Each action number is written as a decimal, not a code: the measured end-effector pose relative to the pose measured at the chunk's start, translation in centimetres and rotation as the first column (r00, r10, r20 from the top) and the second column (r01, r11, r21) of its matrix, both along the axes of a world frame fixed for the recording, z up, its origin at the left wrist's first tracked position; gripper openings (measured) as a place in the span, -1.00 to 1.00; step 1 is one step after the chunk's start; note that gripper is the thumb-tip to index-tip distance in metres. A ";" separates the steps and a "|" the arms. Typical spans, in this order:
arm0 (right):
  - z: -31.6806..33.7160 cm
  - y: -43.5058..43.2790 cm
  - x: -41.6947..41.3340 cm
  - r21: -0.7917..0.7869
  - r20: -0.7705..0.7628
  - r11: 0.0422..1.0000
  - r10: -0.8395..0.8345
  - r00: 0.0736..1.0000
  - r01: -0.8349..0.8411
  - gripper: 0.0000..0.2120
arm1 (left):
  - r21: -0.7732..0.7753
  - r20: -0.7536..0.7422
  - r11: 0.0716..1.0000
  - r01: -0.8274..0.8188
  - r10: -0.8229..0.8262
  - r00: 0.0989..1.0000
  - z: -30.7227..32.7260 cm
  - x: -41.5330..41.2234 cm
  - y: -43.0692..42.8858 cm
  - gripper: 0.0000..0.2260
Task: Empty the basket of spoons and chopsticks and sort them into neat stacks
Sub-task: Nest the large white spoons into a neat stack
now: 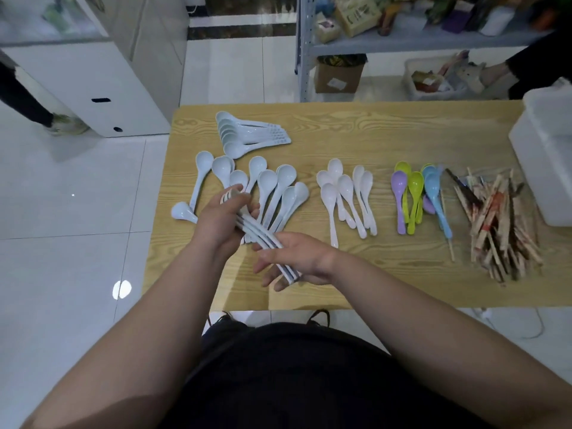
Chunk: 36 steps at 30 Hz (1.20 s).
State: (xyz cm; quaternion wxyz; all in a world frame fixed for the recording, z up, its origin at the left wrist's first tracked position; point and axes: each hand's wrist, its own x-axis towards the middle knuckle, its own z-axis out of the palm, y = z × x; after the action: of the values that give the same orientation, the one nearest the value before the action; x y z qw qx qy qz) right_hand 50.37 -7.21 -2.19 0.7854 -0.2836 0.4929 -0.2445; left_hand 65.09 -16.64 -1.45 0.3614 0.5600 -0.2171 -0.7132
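Left hand (221, 218) over near-left part of counter (387, 131), fingers (241, 198) curled tight round the bowl end of a spoon bundle (263, 239): several pale-blue spoons nested together, held off the counter. Right hand (297, 258) at the handle end of the same bundle, thumb on top, fingers partly bent underneath, handles clamped between them and poking out past the palm.

Just beyond the hands, loose pale-blue spoons (278, 187) lie fanned on the counter, bowls far, handles near; one lies apart at the left with its bowl near. Far-left: neat stack (244, 134) of the same pale-blue spoons, nested, bowls left, handles pointing right.

Centre: white spoons (346, 196) in a rough group, bowls far. To the right of those, coloured spoons (414, 193), purple, green and blue, side by side and overlapping. One chopstick (447, 224) lies just beside the blue ones. Further right, chopstick pile (498, 224), messy, crossing each other, some in paper sleeves.

White container (548, 156) at the right edge of the counter, contents not visible.

Behind the counter, a shelf (402, 41) with boxes. Another person (538, 57) at far right, blurred.
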 end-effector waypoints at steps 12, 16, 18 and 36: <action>-0.5 0.4 2.3 0.250 0.261 0.968 -0.056 0.964 -0.011 -0.49 | 0.119 -0.149 0.980 -0.157 0.174 0.973 0.8 4.4 0.9 -0.87; -0.1 -0.2 3.7 0.143 0.057 0.990 -0.022 0.998 0.013 -0.56 | 0.054 -0.112 0.998 0.023 -0.016 0.994 1.0 7.1 -0.2 -0.68; 0.4 -0.6 4.4 0.065 -0.088 0.998 0.031 0.996 -0.025 -0.61 | 0.026 -0.046 0.988 0.151 -0.150 0.988 0.9 9.1 -0.8 -0.68; 2.9 -0.9 8.4 -0.096 -0.979 0.703 0.062 0.196 -0.704 -0.57 | -0.123 0.614 0.490 0.863 -0.646 0.454 1.2 14.8 -1.0 -0.65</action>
State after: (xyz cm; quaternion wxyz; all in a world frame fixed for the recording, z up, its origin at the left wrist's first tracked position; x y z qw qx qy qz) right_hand 58.77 -8.11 0.71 0.2688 -0.6952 0.6641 0.0581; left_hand 79.91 -17.60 -0.22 0.0374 0.4656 -0.6797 -0.5655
